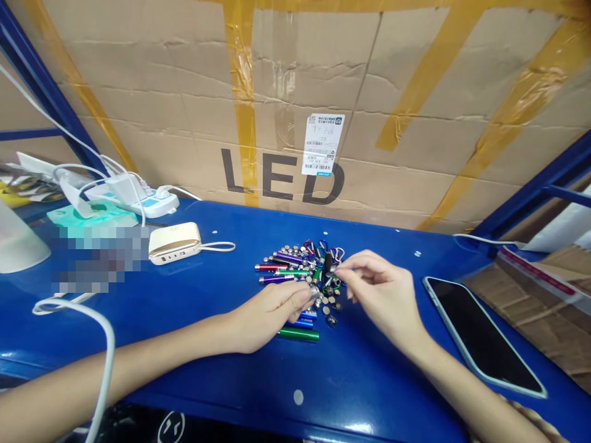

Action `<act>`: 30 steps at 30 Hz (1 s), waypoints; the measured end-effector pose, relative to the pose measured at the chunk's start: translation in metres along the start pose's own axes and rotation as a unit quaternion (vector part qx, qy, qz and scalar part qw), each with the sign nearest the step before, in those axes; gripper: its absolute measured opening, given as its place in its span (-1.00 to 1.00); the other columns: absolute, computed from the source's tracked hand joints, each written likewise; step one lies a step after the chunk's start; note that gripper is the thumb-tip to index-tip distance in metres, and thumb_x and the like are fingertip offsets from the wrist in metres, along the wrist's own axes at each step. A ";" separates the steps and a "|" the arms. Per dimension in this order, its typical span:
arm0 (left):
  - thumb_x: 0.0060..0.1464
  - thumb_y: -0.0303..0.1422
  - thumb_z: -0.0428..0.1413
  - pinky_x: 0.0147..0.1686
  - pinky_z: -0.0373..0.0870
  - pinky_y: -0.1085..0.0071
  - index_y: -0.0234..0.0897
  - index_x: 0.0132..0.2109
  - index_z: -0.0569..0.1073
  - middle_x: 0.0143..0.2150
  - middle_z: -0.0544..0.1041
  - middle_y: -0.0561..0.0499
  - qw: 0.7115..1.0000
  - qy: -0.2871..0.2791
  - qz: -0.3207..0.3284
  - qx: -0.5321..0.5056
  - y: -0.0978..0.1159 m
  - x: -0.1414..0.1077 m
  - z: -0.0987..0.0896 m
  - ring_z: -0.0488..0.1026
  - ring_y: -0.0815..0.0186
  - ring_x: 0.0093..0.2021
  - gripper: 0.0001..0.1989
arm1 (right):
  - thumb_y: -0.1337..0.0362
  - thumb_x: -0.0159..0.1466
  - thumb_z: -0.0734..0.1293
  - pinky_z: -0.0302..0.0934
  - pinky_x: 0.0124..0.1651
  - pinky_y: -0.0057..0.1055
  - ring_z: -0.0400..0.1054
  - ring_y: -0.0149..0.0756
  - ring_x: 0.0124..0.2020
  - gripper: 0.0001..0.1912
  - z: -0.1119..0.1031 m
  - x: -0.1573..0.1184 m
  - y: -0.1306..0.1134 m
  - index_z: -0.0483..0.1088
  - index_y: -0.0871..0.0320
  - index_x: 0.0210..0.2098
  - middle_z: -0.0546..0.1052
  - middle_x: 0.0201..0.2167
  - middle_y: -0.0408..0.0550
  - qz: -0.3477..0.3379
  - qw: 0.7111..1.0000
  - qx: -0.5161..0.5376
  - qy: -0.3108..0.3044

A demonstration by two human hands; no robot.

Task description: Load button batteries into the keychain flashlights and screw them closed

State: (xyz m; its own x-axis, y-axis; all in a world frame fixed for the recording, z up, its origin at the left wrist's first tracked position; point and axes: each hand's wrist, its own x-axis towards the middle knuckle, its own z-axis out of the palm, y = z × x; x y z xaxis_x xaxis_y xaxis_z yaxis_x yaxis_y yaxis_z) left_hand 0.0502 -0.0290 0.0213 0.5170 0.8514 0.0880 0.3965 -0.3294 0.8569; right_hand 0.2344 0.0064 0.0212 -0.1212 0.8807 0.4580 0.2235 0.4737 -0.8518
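My left hand (272,311) is closed, thumb and fingers pinching a small silver round piece (314,293) at the pile's near side. Across from it, my right hand (385,295) has thumb and forefinger pressed together at the pile's right edge; what they pinch is too small to make out. Between and behind the hands lie several slim metal tubes, like small penlights: a red tube (270,267), a purple tube (276,279) and a green tube (299,335) nearest me. Scattered silver button cells (325,301) and coloured carabiner clips (339,253) mix among them.
A cream power bank (174,243) with a strap lies left on the blue table (221,381). A phone (484,335) lies right. A white cable (108,344) loops over the left forearm. Behind stands a taped cardboard box (184,123); a power strip (159,203) is back left.
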 end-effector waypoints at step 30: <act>0.19 -0.45 -0.10 -0.13 0.26 0.33 -0.28 -0.04 0.36 -0.15 0.41 -0.04 0.945 0.110 0.116 0.286 -0.040 0.010 -0.016 0.24 0.28 -0.17 -0.76 | 0.25 0.19 0.31 0.22 -0.40 -0.55 0.43 -0.41 -0.41 -0.90 -0.005 0.002 0.023 0.48 0.06 -0.36 0.55 -0.40 -0.22 -0.153 0.928 -0.293 -0.175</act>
State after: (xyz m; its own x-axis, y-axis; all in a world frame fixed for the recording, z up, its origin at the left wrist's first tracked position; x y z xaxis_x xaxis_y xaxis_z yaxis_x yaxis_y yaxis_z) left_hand 0.0269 -0.0006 -0.0039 0.4958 0.7727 0.3964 0.6698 -0.6308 0.3917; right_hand 0.2446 0.0190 0.0034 -0.5485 0.6994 0.4582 0.6015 0.7107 -0.3649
